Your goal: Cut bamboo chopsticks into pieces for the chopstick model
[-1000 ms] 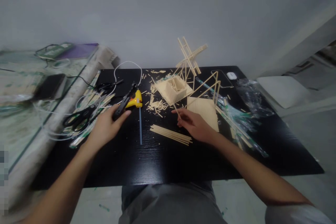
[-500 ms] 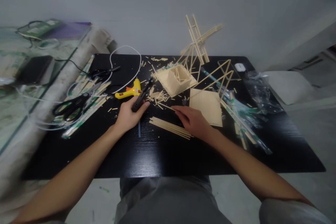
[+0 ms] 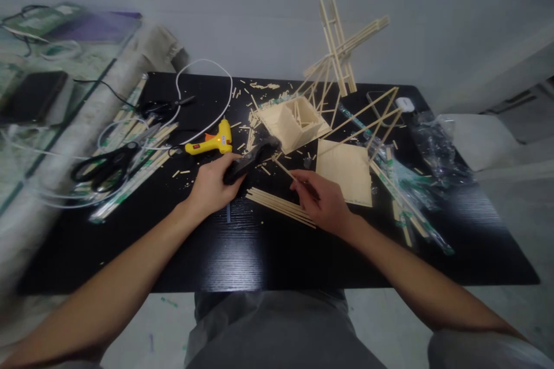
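Observation:
My left hand (image 3: 212, 185) is closed round a black hand tool (image 3: 253, 160), which is blurred and points right and away from me; its exact kind cannot be made out. Between the thumb and fingers of my right hand (image 3: 324, 199) is a thin wooden stick (image 3: 283, 168), its far end close to the tool's tip. Below and between both hands lies a row of several wooden sticks (image 3: 279, 207). A yellow glue gun (image 3: 210, 141) lies just beyond my left hand. Right of the tool's tip stands a wooden box-like model (image 3: 298, 127) on a thin board.
Large black scissors (image 3: 106, 167) lie over wrapped sticks at left, beside a looping white cable (image 3: 231, 98). A tall stick frame (image 3: 337, 49) rises at the back. A square wooden board (image 3: 344, 173) and plastic wrapping (image 3: 433, 141) are at right, with cut scraps around the middle.
The black tool has swung to the right, its tip now nearer the box model. My right hand has tilted the stick more steeply toward the tool. The whole view has shifted slightly.

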`<state>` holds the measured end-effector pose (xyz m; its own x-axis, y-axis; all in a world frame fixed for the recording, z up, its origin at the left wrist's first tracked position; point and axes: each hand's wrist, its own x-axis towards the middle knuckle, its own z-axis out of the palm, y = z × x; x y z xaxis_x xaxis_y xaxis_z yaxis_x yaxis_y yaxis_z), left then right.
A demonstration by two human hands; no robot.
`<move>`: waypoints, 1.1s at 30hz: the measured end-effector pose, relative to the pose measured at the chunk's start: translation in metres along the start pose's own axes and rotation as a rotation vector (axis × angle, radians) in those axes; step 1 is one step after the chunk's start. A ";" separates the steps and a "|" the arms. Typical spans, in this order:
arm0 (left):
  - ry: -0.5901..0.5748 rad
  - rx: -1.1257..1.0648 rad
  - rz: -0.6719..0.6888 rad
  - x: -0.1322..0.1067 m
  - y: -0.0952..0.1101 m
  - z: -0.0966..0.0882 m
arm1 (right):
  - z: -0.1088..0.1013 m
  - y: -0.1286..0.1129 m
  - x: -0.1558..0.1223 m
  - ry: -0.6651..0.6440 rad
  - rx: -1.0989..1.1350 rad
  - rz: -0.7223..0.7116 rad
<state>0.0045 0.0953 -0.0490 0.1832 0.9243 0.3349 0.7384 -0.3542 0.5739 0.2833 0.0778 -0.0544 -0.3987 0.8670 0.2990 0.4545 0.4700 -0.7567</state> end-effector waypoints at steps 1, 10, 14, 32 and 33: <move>-0.006 0.021 0.010 -0.001 0.000 0.000 | 0.000 -0.002 -0.002 -0.002 0.039 0.018; -0.037 0.140 0.059 -0.006 0.010 -0.004 | 0.002 -0.004 -0.007 0.007 0.233 0.002; -0.052 0.099 0.103 -0.008 0.013 -0.006 | 0.004 -0.004 -0.007 0.016 0.236 -0.046; -0.156 -0.020 0.162 -0.013 0.027 -0.006 | -0.006 -0.023 -0.006 0.063 0.476 0.034; -0.173 -0.028 0.170 -0.013 0.029 -0.006 | -0.008 -0.024 -0.005 0.069 0.460 0.009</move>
<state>0.0193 0.0720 -0.0320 0.4132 0.8609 0.2970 0.6699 -0.5082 0.5412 0.2809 0.0636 -0.0332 -0.3355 0.8870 0.3173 0.0514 0.3536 -0.9340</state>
